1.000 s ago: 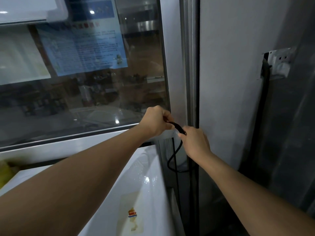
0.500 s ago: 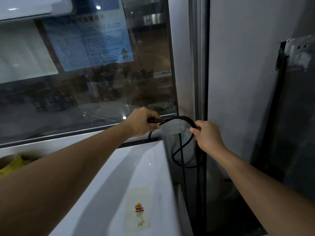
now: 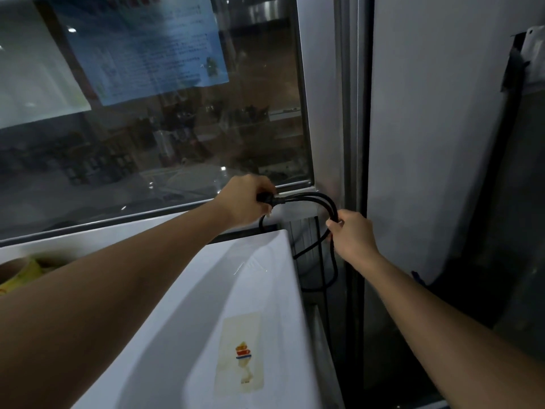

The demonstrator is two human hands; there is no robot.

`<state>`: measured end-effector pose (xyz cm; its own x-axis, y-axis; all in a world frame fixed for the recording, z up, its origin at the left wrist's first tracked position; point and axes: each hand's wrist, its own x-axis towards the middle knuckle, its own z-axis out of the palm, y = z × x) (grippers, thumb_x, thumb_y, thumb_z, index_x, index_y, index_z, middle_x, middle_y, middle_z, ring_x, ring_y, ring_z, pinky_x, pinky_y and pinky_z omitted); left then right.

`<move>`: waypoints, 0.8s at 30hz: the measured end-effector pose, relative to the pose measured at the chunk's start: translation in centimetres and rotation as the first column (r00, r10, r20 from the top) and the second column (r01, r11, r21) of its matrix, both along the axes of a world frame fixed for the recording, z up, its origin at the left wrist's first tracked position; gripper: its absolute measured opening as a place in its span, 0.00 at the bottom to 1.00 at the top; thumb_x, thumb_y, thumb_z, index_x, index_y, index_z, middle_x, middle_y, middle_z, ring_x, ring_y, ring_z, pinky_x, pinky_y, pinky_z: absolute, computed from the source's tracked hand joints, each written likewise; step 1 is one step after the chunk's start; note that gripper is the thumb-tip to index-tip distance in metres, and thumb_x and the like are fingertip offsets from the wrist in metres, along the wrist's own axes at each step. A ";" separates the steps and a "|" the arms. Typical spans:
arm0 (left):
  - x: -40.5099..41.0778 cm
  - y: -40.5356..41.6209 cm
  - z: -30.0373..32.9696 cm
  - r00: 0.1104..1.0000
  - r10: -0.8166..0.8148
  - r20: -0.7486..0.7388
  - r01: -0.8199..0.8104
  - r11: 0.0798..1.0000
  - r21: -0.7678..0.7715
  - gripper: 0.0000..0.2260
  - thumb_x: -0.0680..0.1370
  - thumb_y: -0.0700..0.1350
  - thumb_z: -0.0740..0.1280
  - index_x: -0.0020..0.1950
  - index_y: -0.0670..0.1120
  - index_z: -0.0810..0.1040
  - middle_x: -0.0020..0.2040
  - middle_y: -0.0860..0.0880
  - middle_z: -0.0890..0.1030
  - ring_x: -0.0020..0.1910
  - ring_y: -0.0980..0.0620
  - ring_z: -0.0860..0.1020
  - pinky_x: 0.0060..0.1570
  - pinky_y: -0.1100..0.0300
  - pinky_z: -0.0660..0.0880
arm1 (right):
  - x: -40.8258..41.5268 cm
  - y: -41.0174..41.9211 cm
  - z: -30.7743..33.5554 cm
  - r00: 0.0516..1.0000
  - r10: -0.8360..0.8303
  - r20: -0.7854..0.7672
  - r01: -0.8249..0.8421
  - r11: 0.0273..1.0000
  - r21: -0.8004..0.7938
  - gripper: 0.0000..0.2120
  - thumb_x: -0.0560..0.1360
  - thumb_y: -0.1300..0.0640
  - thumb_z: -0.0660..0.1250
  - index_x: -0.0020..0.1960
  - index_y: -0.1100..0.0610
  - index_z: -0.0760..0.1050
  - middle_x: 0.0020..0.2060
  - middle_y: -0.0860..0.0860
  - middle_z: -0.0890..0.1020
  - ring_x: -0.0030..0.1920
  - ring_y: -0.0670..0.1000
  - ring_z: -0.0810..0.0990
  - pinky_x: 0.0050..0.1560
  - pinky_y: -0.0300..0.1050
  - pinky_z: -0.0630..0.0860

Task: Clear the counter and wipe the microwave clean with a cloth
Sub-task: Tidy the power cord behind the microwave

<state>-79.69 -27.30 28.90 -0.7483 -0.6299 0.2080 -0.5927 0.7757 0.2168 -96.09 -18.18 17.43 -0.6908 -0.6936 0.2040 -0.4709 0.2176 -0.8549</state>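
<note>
**Both hands on the black cord behind the white appliance**

From my feed, the biggest thing ahead of me is the wide glass window in its pale metal frame, dim and full of reflections, with a blue printed paper notice stuck on the upper pane and a white sheet to its left. To the right of the frame stands a tall plain grey wall panel, and at the far upper right edge I see a white wall socket plate, partly cut off.

Below me, the glossy white top of the microwave-like appliance fills the lower middle of the view, its back right corner just under the window sill. A small yellowed sticker with a red and blue picture sits near its right edge. Off its left side something yellow shows, too blurred to identify.

The thin black power cord arcs in doubled strands between my hands above that back right corner, and more of it hangs in a loop down the dark gap between the appliance and the wall panel. My left hand is clenched round the cord's thicker plug end by the sill. My right hand pinches the bend of the strands, fingers curled round them.
</note>
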 end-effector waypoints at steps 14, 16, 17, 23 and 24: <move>0.1 -0.4 -1.9 1.000 0.005 0.000 -0.005 0.988 -0.156 0.13 0.71 0.41 0.72 0.55 0.48 0.83 0.52 0.45 0.78 0.49 0.45 0.78 0.48 0.59 0.75 | 2.0 -2.9 -5.6 0.879 0.167 0.447 -0.130 0.985 -0.112 0.09 0.78 0.59 0.62 0.40 0.54 0.74 0.39 0.57 0.81 0.44 0.58 0.82 0.50 0.55 0.78; 0.2 -0.6 -2.2 1.000 0.020 0.010 -0.018 0.986 -0.164 0.14 0.71 0.42 0.73 0.56 0.49 0.82 0.52 0.45 0.78 0.50 0.45 0.77 0.49 0.58 0.74 | 2.3 -3.5 -6.5 0.879 0.174 0.444 -0.145 0.984 -0.099 0.07 0.78 0.57 0.63 0.40 0.54 0.74 0.40 0.58 0.82 0.45 0.58 0.82 0.51 0.55 0.78; 0.2 -0.6 -2.3 1.000 0.023 0.019 -0.020 0.985 -0.171 0.15 0.71 0.42 0.73 0.57 0.49 0.82 0.53 0.44 0.78 0.50 0.44 0.77 0.49 0.58 0.74 | 2.4 -3.6 -6.8 0.882 0.178 0.436 -0.152 0.984 -0.094 0.07 0.78 0.57 0.63 0.41 0.55 0.74 0.40 0.57 0.81 0.44 0.57 0.81 0.49 0.52 0.78; 0.3 -0.7 -2.3 0.998 0.064 0.000 -0.063 0.980 -0.187 0.14 0.70 0.42 0.73 0.55 0.48 0.83 0.52 0.44 0.79 0.51 0.43 0.77 0.50 0.56 0.75 | 2.3 -4.4 -9.0 0.822 0.231 0.521 -0.237 0.970 -0.055 0.08 0.77 0.63 0.59 0.44 0.52 0.71 0.39 0.50 0.74 0.43 0.51 0.73 0.39 0.38 0.67; 0.4 -0.8 -2.3 0.998 0.062 0.005 -0.060 0.980 -0.188 0.14 0.70 0.42 0.73 0.55 0.48 0.83 0.51 0.44 0.80 0.51 0.43 0.78 0.50 0.56 0.75 | 2.2 -4.4 -9.3 0.799 0.243 0.550 -0.254 0.965 -0.057 0.08 0.77 0.65 0.58 0.48 0.54 0.71 0.42 0.51 0.74 0.47 0.52 0.73 0.40 0.39 0.68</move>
<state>-79.25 -28.09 26.59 -0.7124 -0.6252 0.3187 -0.6420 0.7641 0.0639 -93.87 -22.61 8.16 -0.4868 -0.8567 -0.1706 0.0343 0.1764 -0.9837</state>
